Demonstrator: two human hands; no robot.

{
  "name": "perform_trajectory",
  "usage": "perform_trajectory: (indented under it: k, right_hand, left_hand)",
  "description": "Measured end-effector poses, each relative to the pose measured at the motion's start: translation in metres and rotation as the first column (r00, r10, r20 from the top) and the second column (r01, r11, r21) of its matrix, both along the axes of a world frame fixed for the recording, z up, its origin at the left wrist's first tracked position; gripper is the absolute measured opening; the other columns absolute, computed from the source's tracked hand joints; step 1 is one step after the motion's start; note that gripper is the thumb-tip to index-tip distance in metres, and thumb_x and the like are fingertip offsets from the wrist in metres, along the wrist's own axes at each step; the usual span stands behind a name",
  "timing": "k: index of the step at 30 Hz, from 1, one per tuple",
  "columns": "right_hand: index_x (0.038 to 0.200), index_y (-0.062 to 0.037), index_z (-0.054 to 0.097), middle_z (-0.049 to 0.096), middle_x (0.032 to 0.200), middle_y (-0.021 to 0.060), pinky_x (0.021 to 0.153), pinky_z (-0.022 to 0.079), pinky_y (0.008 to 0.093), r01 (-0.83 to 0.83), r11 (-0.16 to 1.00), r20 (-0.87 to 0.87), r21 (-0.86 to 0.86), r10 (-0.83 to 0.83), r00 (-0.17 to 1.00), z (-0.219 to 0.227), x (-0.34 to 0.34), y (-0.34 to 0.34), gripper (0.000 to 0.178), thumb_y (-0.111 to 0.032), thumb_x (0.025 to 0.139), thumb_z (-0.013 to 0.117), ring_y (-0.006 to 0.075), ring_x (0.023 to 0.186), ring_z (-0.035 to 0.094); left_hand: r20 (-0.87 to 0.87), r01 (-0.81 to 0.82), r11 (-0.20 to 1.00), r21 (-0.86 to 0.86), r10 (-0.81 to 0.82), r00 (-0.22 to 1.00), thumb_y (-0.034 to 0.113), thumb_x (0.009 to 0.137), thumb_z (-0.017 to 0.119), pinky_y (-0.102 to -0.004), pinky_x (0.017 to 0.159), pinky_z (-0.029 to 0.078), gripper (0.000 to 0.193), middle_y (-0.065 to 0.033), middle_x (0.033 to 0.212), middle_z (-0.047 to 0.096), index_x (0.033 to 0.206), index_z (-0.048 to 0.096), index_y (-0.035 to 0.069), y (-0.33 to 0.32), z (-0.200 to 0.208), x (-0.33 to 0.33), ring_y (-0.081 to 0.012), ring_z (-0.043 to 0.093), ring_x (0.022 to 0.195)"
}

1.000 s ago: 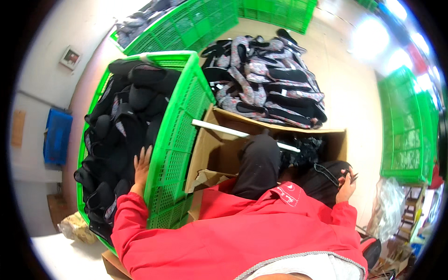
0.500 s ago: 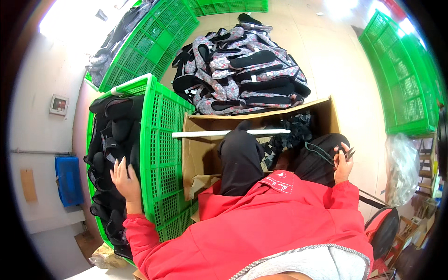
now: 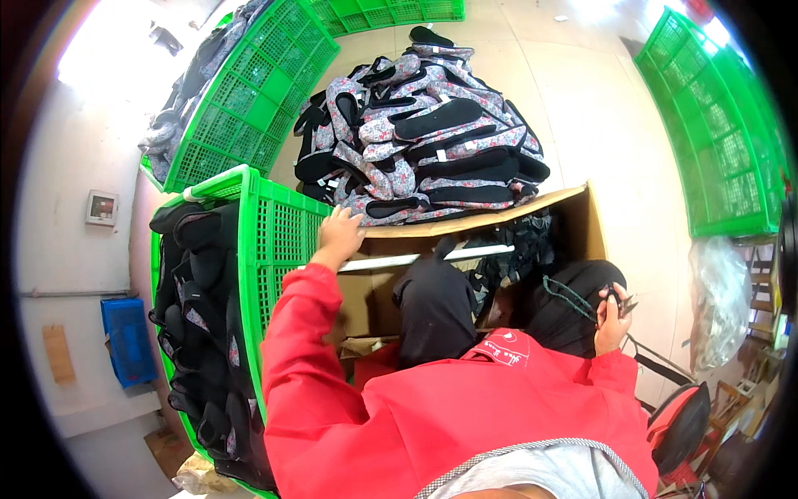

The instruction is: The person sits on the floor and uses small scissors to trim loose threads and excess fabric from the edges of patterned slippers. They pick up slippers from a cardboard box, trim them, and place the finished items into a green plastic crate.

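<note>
My left hand is at the near left edge of a big heap of flower-patterned slippers with black soles. Its fingers reach forward over the rim of the cardboard box, with nothing visible in them. By my right knee, my right hand is closed around small dark scissors, blades pointing outward. A green cord loops from them across my black trouser leg.
Left of me, a green crate holds many black slippers. A white rod spans the box, which contains black scraps. More green crates stand at the far left and right.
My left hand has moved from above the crate of black slippers, rightward and forward to the heap's edge. My right hand stays by the knee with the scissors.
</note>
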State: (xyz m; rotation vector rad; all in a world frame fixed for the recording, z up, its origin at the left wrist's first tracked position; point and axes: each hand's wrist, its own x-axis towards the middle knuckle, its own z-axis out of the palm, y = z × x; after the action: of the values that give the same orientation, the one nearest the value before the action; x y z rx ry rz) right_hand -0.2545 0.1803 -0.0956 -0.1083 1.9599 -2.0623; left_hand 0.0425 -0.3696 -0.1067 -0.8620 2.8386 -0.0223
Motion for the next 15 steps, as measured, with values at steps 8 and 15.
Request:
perform_trajectory:
  k: [8,15]
  right_hand:
    - [0.128,-0.0022,0.057,0.067,0.097,0.0076,0.041,0.03,0.0183,0.133,0.99,-0.028,0.052,-0.132,0.991,0.004,0.002,-0.002,0.03,-0.006,0.098,0.055,0.0036,0.052,0.042]
    - [0.13,-0.0001,0.054,0.064,0.101,0.007,0.04,0.025,0.018,0.145,0.984,-0.049,0.105,-0.14,0.989,0.008,0.003,-0.011,0.032,-0.007,0.099,0.052,0.0034,0.053,0.04]
  left_hand:
    - [0.376,-0.163,0.984,0.073,0.124,0.918,0.019,0.092,0.053,-0.0466,0.083,0.055,0.028,-0.0129,0.108,0.073,0.111,0.074,0.015,-0.041,-0.108,-0.059,-0.0313,0.071,0.101]
    - [0.515,-0.171,0.966,-0.195,0.249,0.82,0.023,0.093,0.057,-0.0519,0.077,0.054,0.024,-0.0076,0.107,0.076,0.103,0.078,0.016,-0.041,-0.137,-0.078,-0.0268,0.073,0.097]
